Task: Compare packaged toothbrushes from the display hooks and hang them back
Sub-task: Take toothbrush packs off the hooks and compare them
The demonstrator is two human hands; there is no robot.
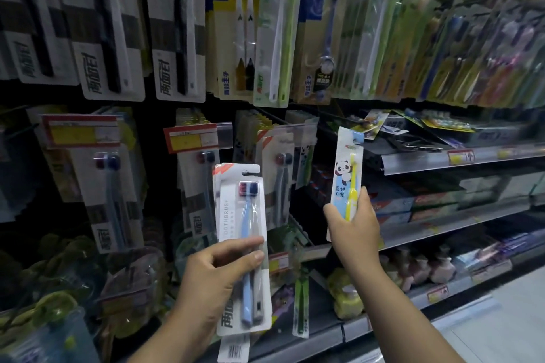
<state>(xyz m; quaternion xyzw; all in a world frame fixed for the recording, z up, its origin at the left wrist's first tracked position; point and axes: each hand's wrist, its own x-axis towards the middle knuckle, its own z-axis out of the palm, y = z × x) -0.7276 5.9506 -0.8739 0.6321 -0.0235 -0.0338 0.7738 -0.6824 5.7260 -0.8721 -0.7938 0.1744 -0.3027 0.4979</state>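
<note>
In front of the rack's lower hooks: two packs held up side by side, not touching.
Twin pack (231,215): white card, a blue and a grey toothbrush under clear plastic, upright, off the hooks, in the left hand.
Left hand (215,280): grips the twin pack at mid height, fingers (247,244) curled across the front; the thumb cannot be seen.
Panda pack (343,168): narrow pale-blue card, one yellow toothbrush, leaning slightly right, off the hooks, in the right hand.
Right hand (356,230): holds the panda pack's lower end, thumb (331,215) on the left edge, fingers wrapped round the right edge.
Barcode card (234,351): shows just below the twin pack's bottom edge.
Hanging packs (115,194): same white kind, on hooks left of and behind the twin pack.
Price tags (191,138): red and yellow, at the hook ends.
Upper row (177,38): larger packs, one with a green brush (278,32).
Shelf (460,159): right of the panda pack, loose packs lying on it; toothpaste boxes (436,203) on the shelf below.
</note>
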